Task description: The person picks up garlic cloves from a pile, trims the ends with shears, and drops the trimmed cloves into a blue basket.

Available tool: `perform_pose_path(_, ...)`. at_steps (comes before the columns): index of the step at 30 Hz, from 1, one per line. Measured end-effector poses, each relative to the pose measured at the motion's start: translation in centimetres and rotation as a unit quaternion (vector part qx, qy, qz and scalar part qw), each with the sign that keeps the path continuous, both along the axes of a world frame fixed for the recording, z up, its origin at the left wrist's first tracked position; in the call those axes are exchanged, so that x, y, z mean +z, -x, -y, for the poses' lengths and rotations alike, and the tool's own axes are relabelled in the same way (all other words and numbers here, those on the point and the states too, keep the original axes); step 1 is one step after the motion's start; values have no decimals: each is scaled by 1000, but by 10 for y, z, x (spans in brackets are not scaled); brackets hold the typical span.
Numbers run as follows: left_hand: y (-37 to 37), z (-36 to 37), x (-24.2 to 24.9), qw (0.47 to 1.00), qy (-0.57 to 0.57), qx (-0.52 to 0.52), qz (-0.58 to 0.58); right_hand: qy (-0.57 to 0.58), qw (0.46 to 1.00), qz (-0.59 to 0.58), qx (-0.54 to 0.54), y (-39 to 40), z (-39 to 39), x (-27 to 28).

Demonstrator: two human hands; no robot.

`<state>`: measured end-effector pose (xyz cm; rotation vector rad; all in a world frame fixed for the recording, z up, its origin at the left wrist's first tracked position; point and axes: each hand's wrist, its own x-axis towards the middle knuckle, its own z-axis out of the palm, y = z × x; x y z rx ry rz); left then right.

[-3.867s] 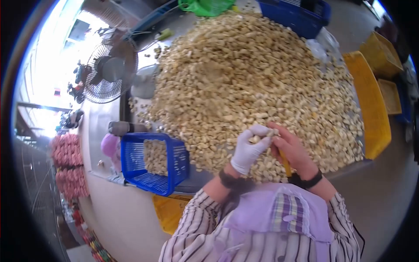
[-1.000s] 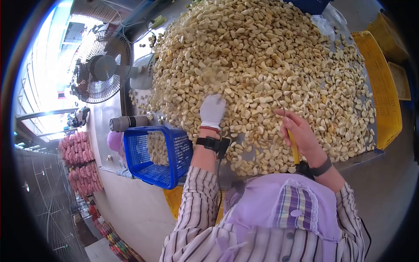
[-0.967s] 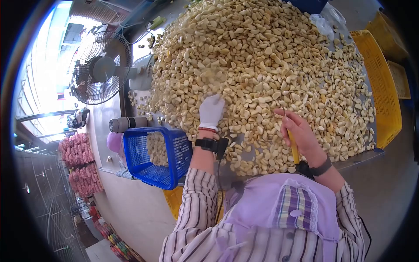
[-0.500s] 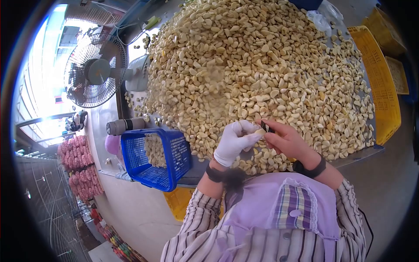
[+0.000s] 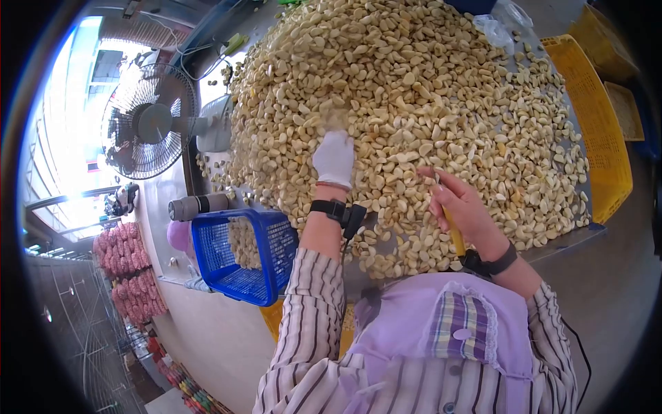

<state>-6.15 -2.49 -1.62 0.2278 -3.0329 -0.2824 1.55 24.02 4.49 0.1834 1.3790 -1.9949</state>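
A wide heap of pale cream pieces, which look like peeled garlic cloves (image 5: pixel 414 90), covers the table in front of me. My left hand (image 5: pixel 334 160), in a white glove, reaches forward onto the middle of the heap. Its fingers point away and are hidden behind the back of the hand, so what they hold does not show. My right hand (image 5: pixel 460 210), bare, is closed around a small yellow-handled knife (image 5: pixel 455 234) above the near part of the heap. The handle's end points back toward my wrist; the blade is hardly visible.
Left of the heap, a blue plastic basket (image 5: pixel 279 248) lies tilted with pale pieces inside. Behind it are a grey cylinder (image 5: pixel 196 206) and a standing fan (image 5: pixel 153 123). A yellow crate (image 5: pixel 598 131) stands at the right edge, and a clear plastic bag (image 5: pixel 493 31) lies far right.
My left hand has left the spot beside my right hand, where both worked at a pale piece, and stretched forward and left onto the heap. My right hand has turned, exposing the yellow handle.
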Motion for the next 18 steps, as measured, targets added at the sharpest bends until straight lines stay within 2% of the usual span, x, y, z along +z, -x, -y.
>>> perform_pose_path(2, -3, 7, -3, 1000, -8, -9, -17, 10, 1000, 6, -23, 1, -4, -2)
perform_pose_path(3, -8, 10, -1, 988, -152, 28, 3, 19, 999, 12, -40, 1, -7, -3)
perform_pose_path(4, -14, 13, 3, 954, -292, 66, 25, 19, 999, 15, -42, 0, -8, -3)
perform_pose_path(5, -18, 17, 9, 914, -383, 96, 91, 12, 999, 8, -42, 1, -8, -4)
perform_pose_path(6, -27, 14, 16, 915, -380, 98, 91, 6, 999, 0, -41, 1, -7, -5)
perform_pose_path(7, -39, 9, 22, 817, -548, 148, 102, 8, 999, 0, -40, 0, -5, -5)
perform_pose_path(8, -49, 2, 29, 685, -694, 191, 109, -9, 999, -25, -21, -2, -3, -5)
perform_pose_path(9, -56, -7, 38, 686, -694, 191, 109, -27, 998, -49, -2, -4, -2, -6)
perform_pose_path(10, -64, -18, 48, 630, -745, 167, 140, -27, 999, -47, -1, -6, 2, -8)
perform_pose_path(11, -72, -27, 54, 569, -792, 143, 170, -54, 989, -135, 4, -9, 7, -11)
perform_pose_path(12, -80, -33, 53, 568, -792, 145, 170, -81, 972, -222, 9, -11, 11, -12)
perform_pose_path(13, -86, -40, 51, 552, -800, 148, 182, -130, 967, -205, 79, -8, 7, -2)
perform_pose_path(14, -92, -47, 51, 536, -808, 150, 194, -132, 967, -203, 79, -10, 8, -5)
perform_pose_path(15, -94, -53, 55, 488, -841, 116, 201, -160, 944, -278, 81, -12, 11, -9)
perform_pose_path(16, -98, -58, 54, 485, -842, 114, 204, -188, 914, -351, 83, -12, 12, -9)
perform_pose_path(17, -102, -62, 53, 481, -841, 130, 210, -191, 930, -292, 117, -12, 9, -5)
perform_pose_path(18, -107, -66, 52, 476, -840, 146, 216, -216, 914, -320, 121, -12, 8, -4)
